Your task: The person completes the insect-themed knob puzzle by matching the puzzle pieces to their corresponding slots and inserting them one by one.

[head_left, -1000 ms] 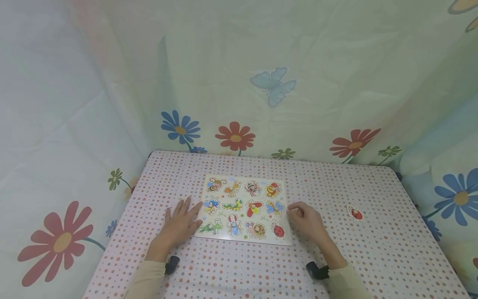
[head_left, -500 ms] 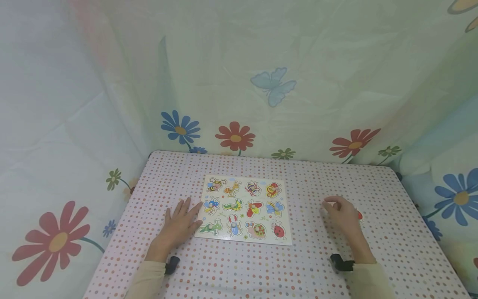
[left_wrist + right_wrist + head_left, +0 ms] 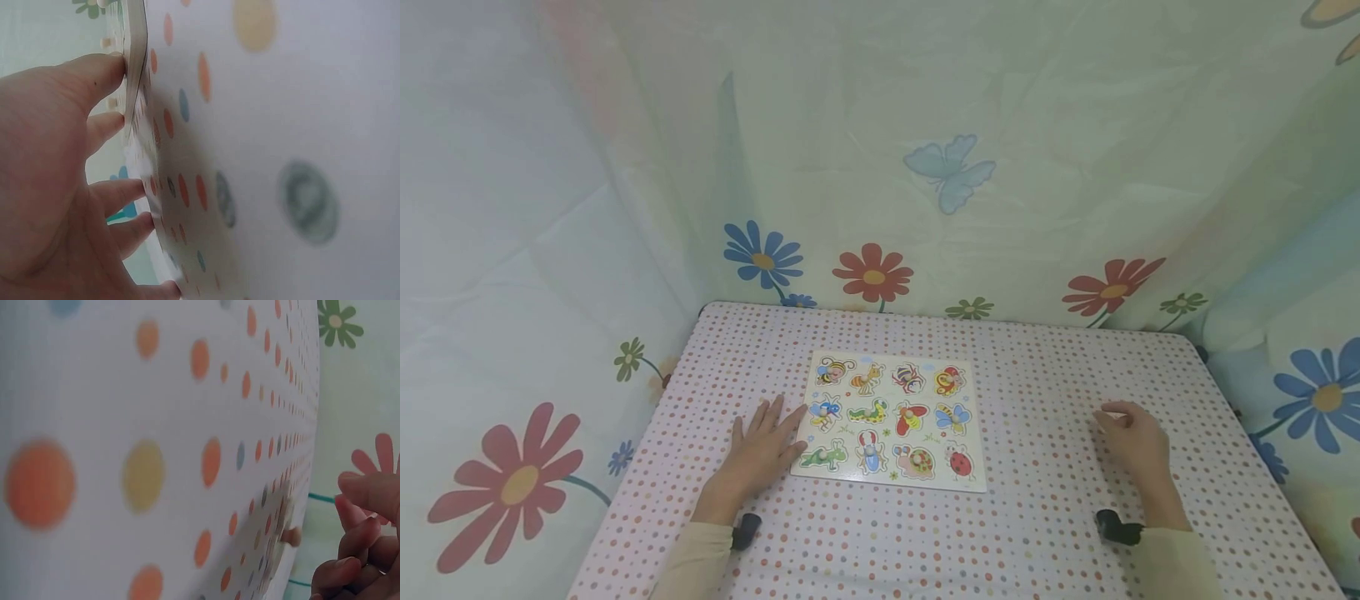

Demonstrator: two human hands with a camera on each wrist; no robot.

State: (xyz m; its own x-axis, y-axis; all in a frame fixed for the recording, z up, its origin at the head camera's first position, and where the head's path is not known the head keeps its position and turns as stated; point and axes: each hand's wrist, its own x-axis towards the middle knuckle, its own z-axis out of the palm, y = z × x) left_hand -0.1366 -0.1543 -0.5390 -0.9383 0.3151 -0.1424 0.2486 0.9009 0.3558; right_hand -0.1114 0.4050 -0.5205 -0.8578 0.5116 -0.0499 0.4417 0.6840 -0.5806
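Observation:
A wooden knob puzzle board (image 3: 972, 437) printed with insects lies on the table. My left hand (image 3: 760, 450) rests at its left side with fingers spread. In the left wrist view the thumb and index fingertips (image 3: 120, 65) meet the board's edge (image 3: 135, 47). Off to the right, my right hand (image 3: 1138, 442) hovers over the tabletop, fingers loosely curled around nothing. Below it, a loose puzzle piece with a wooden knob (image 3: 291, 536) lies flat in the right wrist view, while the hand hides it in the head view. The ladybug spot (image 3: 959, 463) shows no knob.
A pink-white dotted cloth (image 3: 1037, 367) covers the table. Behind it hangs a pale curtain (image 3: 1037, 125) with printed flowers and a butterfly. A black wrist strap mount (image 3: 1117, 527) sits on the right wrist, another (image 3: 746, 532) on the left.
My right hand has moved right, from beside the board's right edge to above the loose ladybug piece, now covering it. The left hand and the board have stayed in place.

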